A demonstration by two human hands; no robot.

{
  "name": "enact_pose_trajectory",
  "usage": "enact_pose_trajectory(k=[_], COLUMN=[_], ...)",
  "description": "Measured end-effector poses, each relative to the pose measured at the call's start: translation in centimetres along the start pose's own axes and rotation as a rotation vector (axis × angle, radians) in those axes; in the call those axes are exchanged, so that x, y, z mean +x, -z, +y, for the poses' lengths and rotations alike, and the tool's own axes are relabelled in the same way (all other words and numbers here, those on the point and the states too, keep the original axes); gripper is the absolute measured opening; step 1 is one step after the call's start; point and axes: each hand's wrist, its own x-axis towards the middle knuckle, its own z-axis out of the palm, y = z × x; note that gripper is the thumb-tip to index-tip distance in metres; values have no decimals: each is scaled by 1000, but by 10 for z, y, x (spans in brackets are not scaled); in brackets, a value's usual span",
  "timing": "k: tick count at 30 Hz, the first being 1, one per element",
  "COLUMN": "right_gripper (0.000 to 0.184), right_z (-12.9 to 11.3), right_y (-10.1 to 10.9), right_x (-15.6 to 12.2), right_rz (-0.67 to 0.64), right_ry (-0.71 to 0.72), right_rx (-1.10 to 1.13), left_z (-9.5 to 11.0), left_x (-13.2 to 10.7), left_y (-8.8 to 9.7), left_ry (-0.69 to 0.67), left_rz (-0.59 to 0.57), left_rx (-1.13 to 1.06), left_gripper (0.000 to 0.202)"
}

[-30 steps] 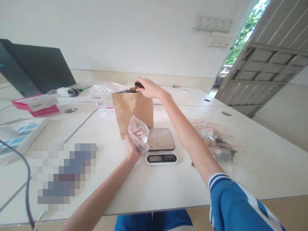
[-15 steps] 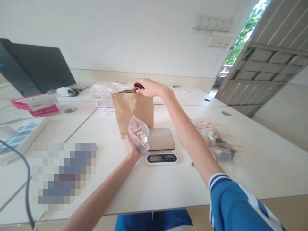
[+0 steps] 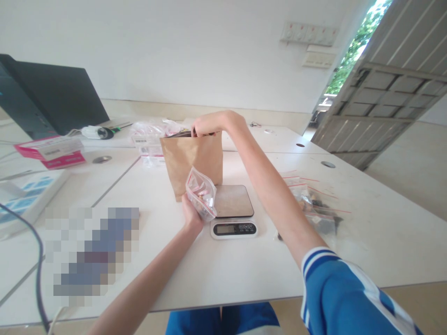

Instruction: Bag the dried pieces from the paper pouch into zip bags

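Left grip [image 3: 193,215] holds the pouch [image 3: 202,195]; I'd steady it while my right grip [image 3: 210,123], hold hidden, reaches into the paper bag [image 3: 188,160].

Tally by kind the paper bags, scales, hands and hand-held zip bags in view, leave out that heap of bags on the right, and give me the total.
Paper bag: 1
Scale: 1
Zip bag, held in the left hand: 1
Hands, the left hand and the right hand: 2
Total: 5
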Motion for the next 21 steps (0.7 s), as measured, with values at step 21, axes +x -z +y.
enact_pose_trajectory(k=[21], right_gripper=[31], right_z=[0], right_y=[-39], right_x=[-13], right_rz=[430], right_ry=[204], right_rx=[153], left_z=[3], left_x=[-2], left_y=[-2], left_ry=[10], left_rz=[5], left_rx=[-5], left_gripper=[28])
